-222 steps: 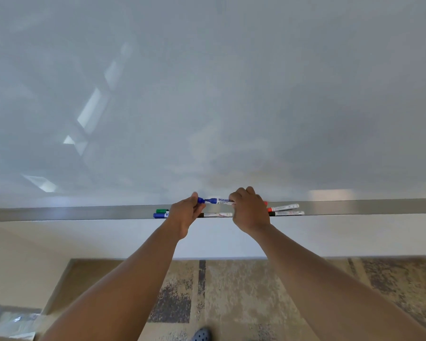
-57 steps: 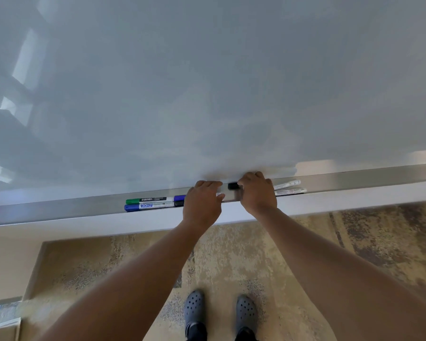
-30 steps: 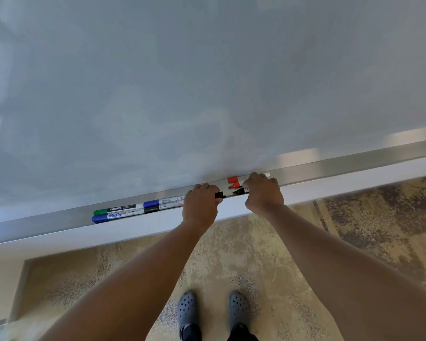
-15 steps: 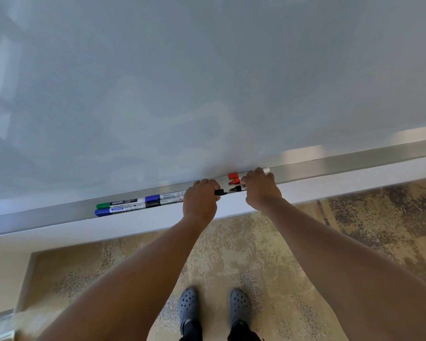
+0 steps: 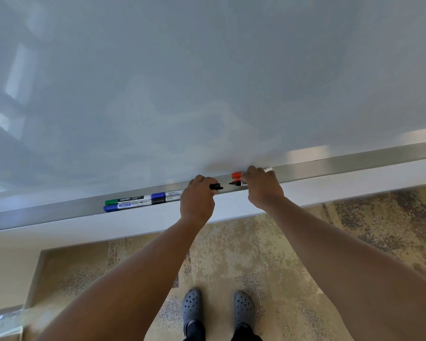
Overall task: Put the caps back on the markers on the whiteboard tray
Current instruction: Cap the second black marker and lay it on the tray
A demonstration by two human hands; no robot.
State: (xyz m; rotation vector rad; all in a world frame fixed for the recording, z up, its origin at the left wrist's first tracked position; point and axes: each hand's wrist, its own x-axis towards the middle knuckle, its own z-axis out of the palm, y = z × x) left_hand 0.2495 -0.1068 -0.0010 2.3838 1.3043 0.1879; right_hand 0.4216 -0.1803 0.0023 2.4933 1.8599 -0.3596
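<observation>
Markers and their caps sit along the metal whiteboard tray [image 5: 59, 214], the landmark that crosses the scene. Nearest the camera, a pair of grey clogs [image 5: 217, 307] stands on mottled carpet [image 5: 231, 254] below the tray. Two bare forearms reach up from there. At the tray's front edge, the left hand [image 5: 197, 201] pinches a black cap [image 5: 216, 186] between its fingertips, while the right hand [image 5: 262, 187] is closed around an uncapped black marker [image 5: 236, 183], its bare tip pointing at the cap with a small gap between them. Both are just above the tray. Behind the marker's tip, on the tray, lies a red cap [image 5: 236, 175]. Left of the hands along the tray rest a capped green marker [image 5: 127, 200], a blue marker [image 5: 126, 206] in front of it, and two more capped pens [image 5: 166, 196]. Beyond the tray rises the wiped whiteboard [image 5: 207, 82], glossy with reflections.
</observation>
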